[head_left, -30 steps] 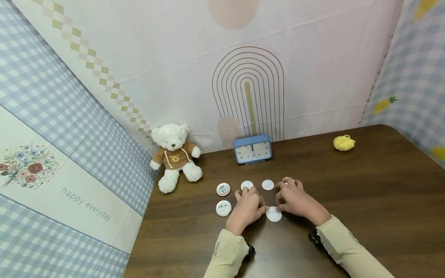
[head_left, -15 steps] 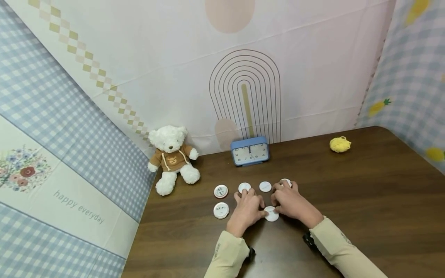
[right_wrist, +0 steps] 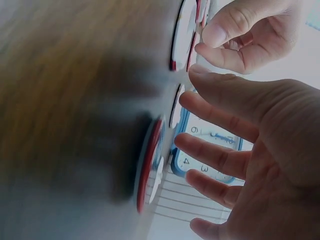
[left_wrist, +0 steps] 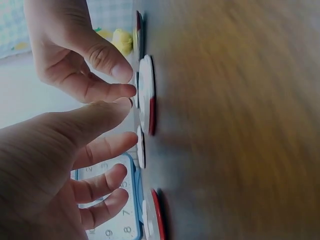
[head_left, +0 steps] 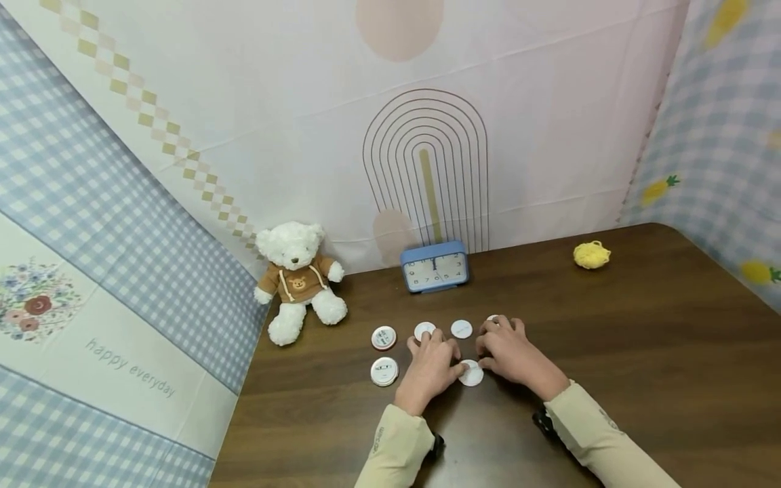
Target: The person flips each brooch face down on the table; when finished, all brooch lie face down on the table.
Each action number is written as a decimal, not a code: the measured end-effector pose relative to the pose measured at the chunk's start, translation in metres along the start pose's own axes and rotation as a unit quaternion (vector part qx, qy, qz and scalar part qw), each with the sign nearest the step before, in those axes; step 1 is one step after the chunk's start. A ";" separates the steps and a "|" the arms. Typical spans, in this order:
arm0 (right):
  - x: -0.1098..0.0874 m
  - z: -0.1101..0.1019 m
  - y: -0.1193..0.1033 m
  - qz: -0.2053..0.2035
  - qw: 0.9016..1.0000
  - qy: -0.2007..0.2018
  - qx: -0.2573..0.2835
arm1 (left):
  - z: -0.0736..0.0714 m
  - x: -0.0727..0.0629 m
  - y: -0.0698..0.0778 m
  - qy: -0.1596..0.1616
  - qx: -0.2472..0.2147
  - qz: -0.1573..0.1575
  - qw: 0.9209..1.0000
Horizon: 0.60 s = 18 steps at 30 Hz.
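Observation:
Round white button badges lie on the brown table, showing red rims in the wrist views. In the head view my left hand (head_left: 429, 366) and right hand (head_left: 514, 354) flank the front badge (head_left: 471, 373), thumb tips right at its edge. The left wrist view shows that badge (left_wrist: 145, 95) from the side, with my left fingers spread and fairly straight. My right fingers (right_wrist: 215, 150) are likewise extended in the right wrist view. Beyond the hands sit a badge (head_left: 462, 329), another badge (head_left: 424, 329) near my left fingertips, and one (head_left: 493, 317) partly hidden by my right fingers.
At the left, two more badges lie pin side up, an upper badge (head_left: 384, 337) and a lower badge (head_left: 384, 372). A blue clock (head_left: 434, 266) and a white teddy bear (head_left: 296, 281) are along the back wall. Yellow yarn (head_left: 591, 255) lies at the far right.
The head view has shifted a little. Against the other badges, the front badge has slid slightly toward the back row, both hands staying beside it.

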State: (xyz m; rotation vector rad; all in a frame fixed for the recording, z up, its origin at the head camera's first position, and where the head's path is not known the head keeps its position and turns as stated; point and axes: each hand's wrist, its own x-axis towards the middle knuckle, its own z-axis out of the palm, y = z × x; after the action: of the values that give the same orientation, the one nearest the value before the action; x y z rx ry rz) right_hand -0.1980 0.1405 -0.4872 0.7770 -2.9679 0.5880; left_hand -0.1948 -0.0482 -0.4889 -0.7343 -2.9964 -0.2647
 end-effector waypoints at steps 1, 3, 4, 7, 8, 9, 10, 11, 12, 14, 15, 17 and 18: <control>-0.001 -0.001 0.002 0.003 1.000 -0.001 0.000 | 0.000 0.001 0.002 -0.001 -0.003 0.003 1.000; -0.003 -0.003 0.005 0.009 1.000 -0.004 0.000 | -0.001 0.003 0.005 -0.005 -0.009 0.007 1.000; -0.005 -0.004 0.007 0.012 1.000 -0.005 0.001 | -0.001 0.004 0.007 -0.007 -0.012 0.009 1.000; -0.009 -0.006 0.012 0.020 1.000 -0.002 0.000 | -0.002 0.006 0.013 -0.012 -0.019 0.014 1.000; -0.011 -0.007 0.013 0.021 1.000 -0.002 0.000 | -0.002 0.007 0.015 -0.014 -0.019 0.016 1.000; -0.013 -0.008 0.015 0.024 1.000 -0.001 0.000 | -0.002 0.008 0.017 -0.017 -0.020 0.018 0.999; -0.014 -0.008 0.017 0.028 1.000 -0.001 -0.001 | -0.002 0.008 0.019 -0.019 -0.018 0.021 0.999; -0.016 -0.009 0.019 0.032 1.000 -0.001 -0.002 | -0.002 0.009 0.021 -0.021 -0.018 0.024 0.999; -0.017 -0.010 0.020 0.035 0.999 -0.002 -0.003 | -0.001 0.010 0.023 -0.022 -0.016 0.026 0.999; -0.021 -0.012 0.022 0.040 0.999 -0.004 -0.003 | 0.000 0.012 0.028 -0.025 -0.010 0.032 0.999; -0.023 -0.013 0.023 0.043 0.999 -0.005 -0.003 | 0.001 0.013 0.030 -0.026 -0.007 0.034 0.999; -0.027 -0.015 0.025 0.048 0.999 -0.006 -0.004 | 0.002 0.015 0.035 -0.028 0.002 0.039 0.999; -0.029 -0.015 0.026 0.050 0.999 -0.005 -0.004 | 0.002 0.017 0.038 -0.029 0.007 0.042 0.999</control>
State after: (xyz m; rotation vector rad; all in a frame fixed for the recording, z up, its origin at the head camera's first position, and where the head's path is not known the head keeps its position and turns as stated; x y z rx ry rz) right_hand -0.1860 0.1805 -0.4853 0.6362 -3.0296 0.5769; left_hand -0.1919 -0.0067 -0.4840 -0.8795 -3.0085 -0.2226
